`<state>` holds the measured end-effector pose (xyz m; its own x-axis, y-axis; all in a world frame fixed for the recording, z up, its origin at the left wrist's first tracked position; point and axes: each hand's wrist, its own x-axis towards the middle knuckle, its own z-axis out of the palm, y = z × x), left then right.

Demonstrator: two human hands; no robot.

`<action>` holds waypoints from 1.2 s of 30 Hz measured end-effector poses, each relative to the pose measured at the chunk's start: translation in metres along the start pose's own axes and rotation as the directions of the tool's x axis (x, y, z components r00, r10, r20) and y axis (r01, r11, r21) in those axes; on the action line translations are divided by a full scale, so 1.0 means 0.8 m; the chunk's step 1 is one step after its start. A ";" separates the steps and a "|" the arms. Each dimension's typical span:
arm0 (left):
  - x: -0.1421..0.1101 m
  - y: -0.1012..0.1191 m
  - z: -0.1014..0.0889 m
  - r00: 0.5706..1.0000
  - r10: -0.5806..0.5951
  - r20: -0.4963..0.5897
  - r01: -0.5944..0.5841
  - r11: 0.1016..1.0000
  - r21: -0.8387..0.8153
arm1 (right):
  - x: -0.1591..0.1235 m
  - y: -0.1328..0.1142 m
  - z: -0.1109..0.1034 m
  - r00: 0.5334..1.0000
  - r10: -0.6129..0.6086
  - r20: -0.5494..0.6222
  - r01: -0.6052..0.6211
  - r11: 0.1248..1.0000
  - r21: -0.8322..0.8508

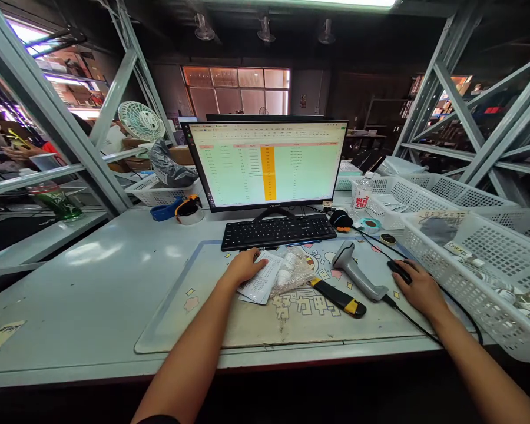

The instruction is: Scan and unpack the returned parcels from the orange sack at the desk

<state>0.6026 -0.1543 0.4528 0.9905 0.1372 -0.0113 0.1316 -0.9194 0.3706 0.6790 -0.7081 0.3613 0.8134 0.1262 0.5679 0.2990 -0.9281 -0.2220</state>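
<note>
My left hand (pixel 244 268) grips the left edge of a printed paper slip (pixel 263 281), thumb on top and other fingers partly hidden. Touching the slip's right side is a clear plastic bag (pixel 295 272) with a white item inside. Over on the right, my right hand (pixel 420 290) is closed around a black computer mouse (pixel 399 271). A yellow-and-black box cutter (pixel 339 297) and a grey barcode scanner (pixel 357 274) lie between my hands on the printed desk mat (pixel 203 324). Just beyond them stand a black keyboard (pixel 278 231) and a monitor (pixel 271 165) displaying a spreadsheet with an orange column.
White perforated baskets (pixel 472 288) line the right side, near a plastic bottle (pixel 363 191). Tape rolls (pixel 189 211) sit left of the monitor, before a basket with a dark plastic bag (pixel 170 168). The scanner cable (pixel 413 321) runs toward the front edge. Metal posts frame the desk.
</note>
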 end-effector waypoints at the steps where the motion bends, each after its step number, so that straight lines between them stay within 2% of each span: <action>1: 0.000 0.000 0.000 1.000 0.000 0.002 0.000 1.000 -0.003 | 0.000 0.002 0.001 1.000 -0.003 -0.004 0.003 1.000 -0.001; 8: 0.002 -0.002 0.002 1.000 0.012 -0.009 -0.013 1.000 -0.006 | 0.000 0.009 0.006 1.000 0.002 -0.009 -0.002 1.000 -0.002; 20: 0.008 -0.011 0.010 0.999 0.031 -0.031 -0.031 0.999 -0.008 | 0.000 0.004 0.003 1.000 -0.016 0.006 0.016 1.000 -0.011; 36: 0.004 -0.006 0.005 1.000 0.017 -0.024 -0.017 1.000 -0.004 | 0.000 0.001 0.000 1.000 0.007 0.009 -0.007 1.000 -0.008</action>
<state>0.6055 -0.1512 0.4473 0.9914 0.1298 0.0171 0.1141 -0.9202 0.3744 0.6789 -0.7087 0.3613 0.8202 0.1228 0.5588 0.2892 -0.9317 -0.2197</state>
